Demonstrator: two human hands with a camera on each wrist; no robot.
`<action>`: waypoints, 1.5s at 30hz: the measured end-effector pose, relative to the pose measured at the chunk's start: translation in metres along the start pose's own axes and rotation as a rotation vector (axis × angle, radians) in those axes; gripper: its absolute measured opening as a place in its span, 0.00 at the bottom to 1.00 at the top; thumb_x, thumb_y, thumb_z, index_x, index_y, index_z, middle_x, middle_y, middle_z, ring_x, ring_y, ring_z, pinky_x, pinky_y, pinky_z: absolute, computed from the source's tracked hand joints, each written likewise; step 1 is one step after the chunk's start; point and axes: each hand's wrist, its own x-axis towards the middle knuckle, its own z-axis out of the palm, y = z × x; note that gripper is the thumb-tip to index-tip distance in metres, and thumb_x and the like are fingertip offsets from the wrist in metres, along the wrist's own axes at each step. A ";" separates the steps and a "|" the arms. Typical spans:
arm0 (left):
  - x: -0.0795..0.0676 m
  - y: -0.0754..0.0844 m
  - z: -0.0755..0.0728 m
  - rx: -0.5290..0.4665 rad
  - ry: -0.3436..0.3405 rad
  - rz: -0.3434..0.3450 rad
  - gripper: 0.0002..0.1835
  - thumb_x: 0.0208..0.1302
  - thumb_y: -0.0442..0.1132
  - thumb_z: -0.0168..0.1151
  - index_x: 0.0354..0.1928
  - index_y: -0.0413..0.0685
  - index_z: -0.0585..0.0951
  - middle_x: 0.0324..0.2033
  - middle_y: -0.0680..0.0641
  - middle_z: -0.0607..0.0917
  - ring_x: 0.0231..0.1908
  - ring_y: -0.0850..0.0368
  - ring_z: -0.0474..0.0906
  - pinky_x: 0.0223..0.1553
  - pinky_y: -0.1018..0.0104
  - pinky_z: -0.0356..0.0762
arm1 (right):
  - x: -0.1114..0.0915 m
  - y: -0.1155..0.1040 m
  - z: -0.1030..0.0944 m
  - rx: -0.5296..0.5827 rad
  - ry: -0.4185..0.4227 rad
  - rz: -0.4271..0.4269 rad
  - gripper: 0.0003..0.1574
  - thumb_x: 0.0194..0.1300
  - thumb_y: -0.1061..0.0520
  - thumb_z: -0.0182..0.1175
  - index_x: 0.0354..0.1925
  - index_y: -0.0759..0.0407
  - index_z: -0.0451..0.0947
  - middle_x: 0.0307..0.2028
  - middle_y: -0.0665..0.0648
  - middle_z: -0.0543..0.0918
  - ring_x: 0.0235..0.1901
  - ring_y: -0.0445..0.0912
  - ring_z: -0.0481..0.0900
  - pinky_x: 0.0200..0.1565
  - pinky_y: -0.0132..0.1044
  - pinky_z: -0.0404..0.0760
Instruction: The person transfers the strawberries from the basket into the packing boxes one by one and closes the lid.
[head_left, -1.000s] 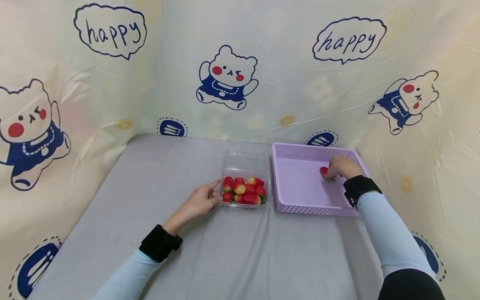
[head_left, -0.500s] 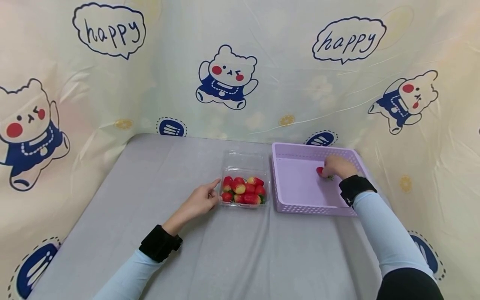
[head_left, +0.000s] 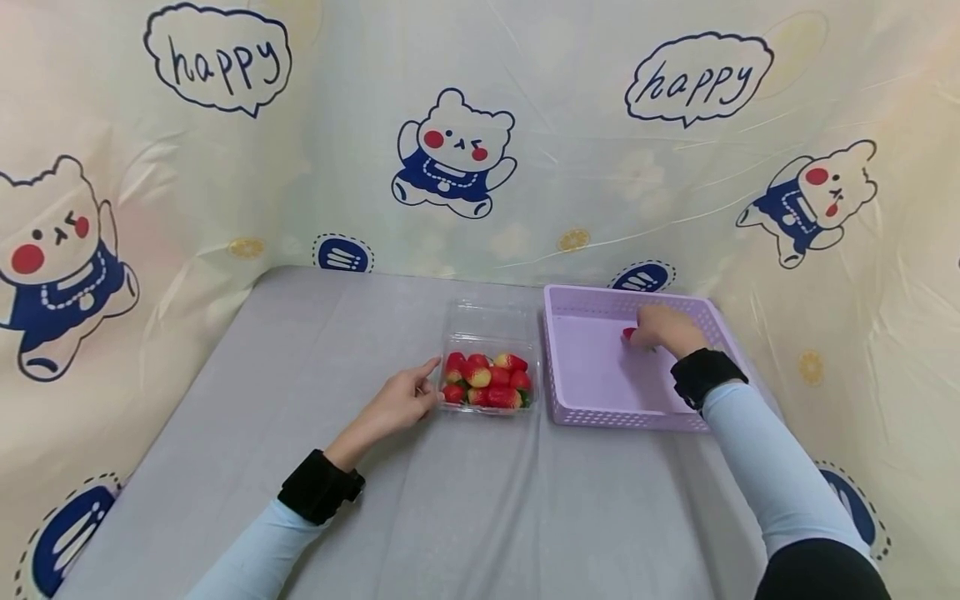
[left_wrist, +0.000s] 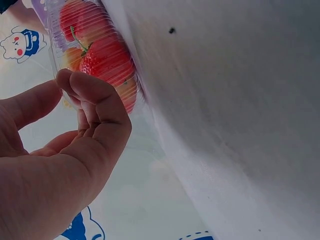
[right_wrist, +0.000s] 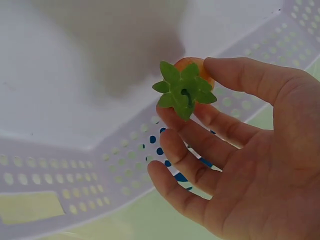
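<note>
My left hand point(head_left: 401, 400) is at the left side of a clear plastic clamshell box point(head_left: 492, 321). In the left wrist view its thumb and curled fingers pinch the box's edge. Several red strawberries point(head_left: 491, 382) fill the box, some with pale yellow patches; its lid stands open behind. My right hand point(head_left: 666, 329) is over the purple basket point(head_left: 592, 420), pinching a single strawberry point(right_wrist: 186, 92) between thumb and fingers. In the right wrist view the strawberry's green leafy cap faces the camera, and most of its red body is hidden.
A grey cloth point(head_left: 450, 500) covers the table under the box and basket. Behind and beside it hangs a pale curtain point(head_left: 570, 100) with bear prints. The basket has raised, perforated walls and stands just right of the box.
My right hand has moved a little to the left over the basket, carrying the strawberry with it. The left hand and the box have stayed in place.
</note>
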 end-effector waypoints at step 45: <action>0.001 0.000 0.000 -0.008 -0.003 0.004 0.36 0.73 0.31 0.59 0.79 0.31 0.61 0.23 0.49 0.77 0.22 0.57 0.69 0.27 0.65 0.69 | -0.023 -0.043 0.013 -0.085 0.199 -0.129 0.20 0.66 0.52 0.68 0.46 0.67 0.78 0.34 0.62 0.82 0.34 0.58 0.79 0.41 0.53 0.80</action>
